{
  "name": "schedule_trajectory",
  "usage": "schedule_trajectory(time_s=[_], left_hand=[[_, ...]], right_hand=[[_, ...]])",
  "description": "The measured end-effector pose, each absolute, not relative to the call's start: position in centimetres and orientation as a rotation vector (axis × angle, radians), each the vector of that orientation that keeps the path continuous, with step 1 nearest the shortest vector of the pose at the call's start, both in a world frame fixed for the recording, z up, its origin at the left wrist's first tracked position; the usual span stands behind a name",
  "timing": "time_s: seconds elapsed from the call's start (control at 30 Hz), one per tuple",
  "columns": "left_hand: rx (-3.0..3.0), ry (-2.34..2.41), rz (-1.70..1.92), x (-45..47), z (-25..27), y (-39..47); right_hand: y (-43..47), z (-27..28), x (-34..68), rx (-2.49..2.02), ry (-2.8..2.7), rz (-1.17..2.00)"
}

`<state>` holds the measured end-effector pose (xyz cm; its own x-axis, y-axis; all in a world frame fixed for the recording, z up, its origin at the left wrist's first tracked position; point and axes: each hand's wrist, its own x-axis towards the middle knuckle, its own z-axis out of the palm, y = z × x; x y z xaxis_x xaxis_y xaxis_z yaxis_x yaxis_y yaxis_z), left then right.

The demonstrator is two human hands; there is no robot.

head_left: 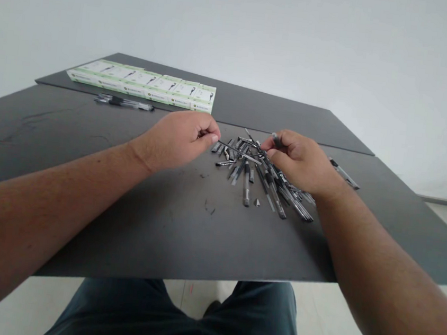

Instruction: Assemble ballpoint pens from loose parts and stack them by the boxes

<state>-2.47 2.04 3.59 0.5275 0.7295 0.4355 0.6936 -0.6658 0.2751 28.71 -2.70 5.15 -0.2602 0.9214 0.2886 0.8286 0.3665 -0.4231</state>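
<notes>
The left hand has its grip pinched on a thin dark stick, which reaches over a messy pile of pen parts on the grey desk. The right hand is at the top of the pile; I can't tell if its grip is holding anything. Far left, white and green boxes show black pen pictures, with writing too small to read. Clear pens lie just in front.

Room to pass runs along the near tabletop; a pen heap blocks the middle, boxes the far left.
</notes>
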Motion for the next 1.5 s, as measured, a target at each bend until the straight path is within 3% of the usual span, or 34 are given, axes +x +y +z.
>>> schedule_trajectory(time_s=[0.37, 0.5, 0.67, 1.33, 1.5], left_hand=[[2.492, 1.156, 1.067, -1.4, 4.1, -0.3], [2.13, 0.917, 1.262, -1.1, 3.1, 0.3], [1.783, 0.681, 1.247, -0.1, 2.1, 0.5], [1.763, 0.811, 1.42, 0.3, 2.6, -0.9], [1.711, 0.841, 1.503, 0.2, 2.8, -1.0]], right_hand=[[-3.0, 4.8, 28.1, -1.428, -2.337, 0.281], [-2.6, 4.4, 28.4, -1.346, -2.309, 0.248], [-2.4, 3.8, 28.4, -1.279, -2.228, 0.255], [-2.0, 2.9, 29.4, -1.056, -2.175, 0.576], [-1.5, 2.7, 29.8, -1.053, -2.232, 0.46]])
